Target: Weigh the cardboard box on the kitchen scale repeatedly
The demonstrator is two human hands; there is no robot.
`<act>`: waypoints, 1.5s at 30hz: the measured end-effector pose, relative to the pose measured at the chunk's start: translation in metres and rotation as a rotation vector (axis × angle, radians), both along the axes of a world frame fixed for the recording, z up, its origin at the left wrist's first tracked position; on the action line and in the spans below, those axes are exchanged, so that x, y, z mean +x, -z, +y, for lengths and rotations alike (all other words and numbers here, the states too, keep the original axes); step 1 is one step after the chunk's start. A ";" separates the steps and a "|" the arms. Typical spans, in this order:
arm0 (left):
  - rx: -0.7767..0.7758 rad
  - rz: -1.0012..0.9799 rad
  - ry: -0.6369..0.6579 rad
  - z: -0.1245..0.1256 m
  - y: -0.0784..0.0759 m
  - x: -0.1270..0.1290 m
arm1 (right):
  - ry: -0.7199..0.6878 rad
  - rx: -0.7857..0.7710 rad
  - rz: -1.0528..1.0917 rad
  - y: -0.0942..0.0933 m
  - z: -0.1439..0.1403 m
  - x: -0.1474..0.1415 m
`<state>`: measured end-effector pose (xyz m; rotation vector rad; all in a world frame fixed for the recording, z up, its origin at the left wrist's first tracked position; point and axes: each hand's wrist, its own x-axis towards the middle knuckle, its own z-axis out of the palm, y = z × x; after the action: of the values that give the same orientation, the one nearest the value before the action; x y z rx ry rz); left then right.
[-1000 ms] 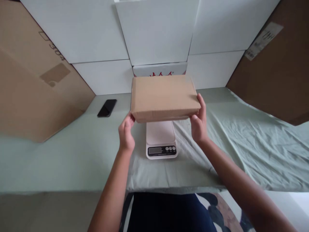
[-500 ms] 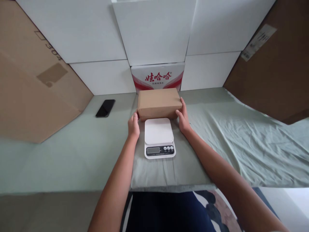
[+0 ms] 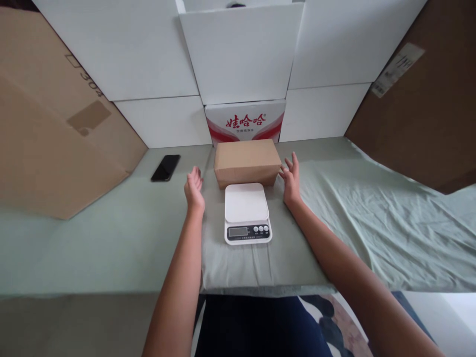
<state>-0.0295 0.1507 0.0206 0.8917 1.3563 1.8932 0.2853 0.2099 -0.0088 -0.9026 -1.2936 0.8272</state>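
A flat brown cardboard box (image 3: 247, 162) lies on the pale green cloth (image 3: 334, 218) just behind a small white digital kitchen scale (image 3: 247, 212). My left hand (image 3: 194, 189) hovers to the left of the box, fingers spread, a short gap away from it. My right hand (image 3: 290, 178) is open at the box's right end, fingertips close to its corner but holding nothing. The scale's platform is bare and its display faces me.
A black phone (image 3: 165, 167) lies on the cloth at the left. A white carton with red print (image 3: 245, 123) stands behind the box among white boxes (image 3: 238, 54). Large brown cartons (image 3: 55, 129) lean at left and at right (image 3: 427, 109).
The brown box came down from above the scale and was set on the cloth behind it. Both hands then let go and pulled outward, fingers spreading.
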 end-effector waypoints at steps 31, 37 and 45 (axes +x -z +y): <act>-0.058 0.065 0.227 0.003 0.010 0.024 | -0.164 0.065 -0.152 -0.023 -0.019 -0.015; 0.101 0.143 0.220 -0.009 -0.012 0.027 | -0.152 0.189 -0.170 -0.042 -0.028 -0.017; 0.245 0.252 0.176 -0.104 -0.001 0.037 | -0.165 0.146 -0.212 -0.023 -0.093 0.004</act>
<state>0.0073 0.0471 0.0214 1.3655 1.1549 1.8823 0.2895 0.1170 0.0138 -0.7900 -1.6093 0.7686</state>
